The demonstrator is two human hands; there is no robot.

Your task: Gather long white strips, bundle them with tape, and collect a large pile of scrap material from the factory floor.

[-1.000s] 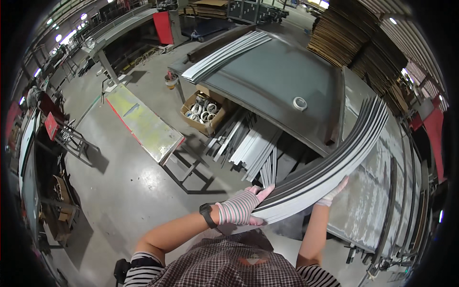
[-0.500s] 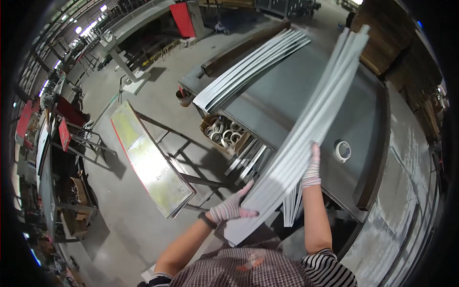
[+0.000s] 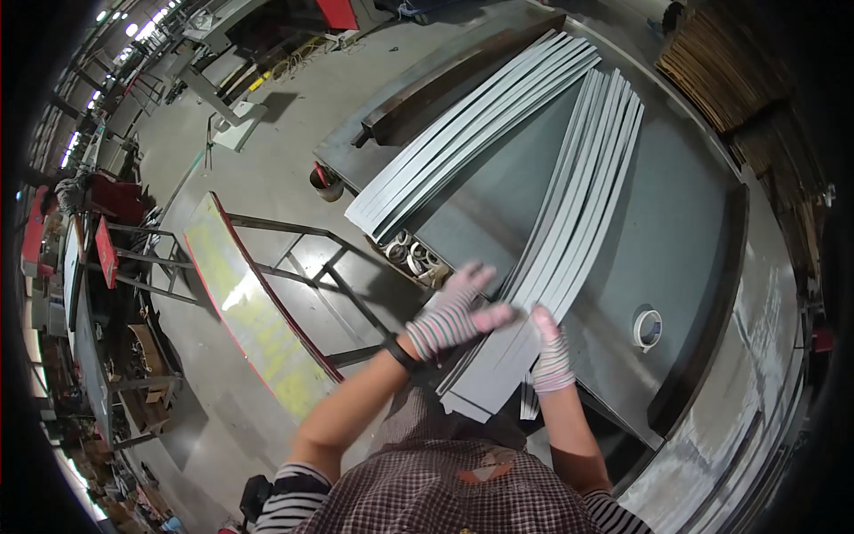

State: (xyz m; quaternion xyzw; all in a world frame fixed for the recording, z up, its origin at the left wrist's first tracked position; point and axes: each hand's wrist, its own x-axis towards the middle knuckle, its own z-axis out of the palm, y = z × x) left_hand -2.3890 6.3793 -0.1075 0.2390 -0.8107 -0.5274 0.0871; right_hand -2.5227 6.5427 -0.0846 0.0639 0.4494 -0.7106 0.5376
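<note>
A fanned bundle of long pale grey strips (image 3: 569, 240), which look like metal, lies on the dark worktable (image 3: 485, 214), its near end overhanging the front edge. My left hand (image 3: 455, 313), in a striped knit glove, is open with spread fingers beside the bundle's left edge; motion smears it slightly. On the opposite edge, my right hand (image 3: 553, 356), gloved the same way, grips the strips with the thumb up against them. Its other fingers are mostly hidden. Left of this bundle lies a second stack of similar strips (image 3: 471, 133).
A white tape roll (image 3: 648, 329) lies on the table's right. Below its left edge sits a box of rolls (image 3: 416, 256). A worn yellow-grey panel (image 3: 258, 303) rests on a metal stand to the left. Stacked brown sheets (image 3: 725, 62) stand at far right.
The held strips have come down onto the table and spread at their far end. My left hand has let go of them and moved up. My right hand has shifted slightly left and nearer to me.
</note>
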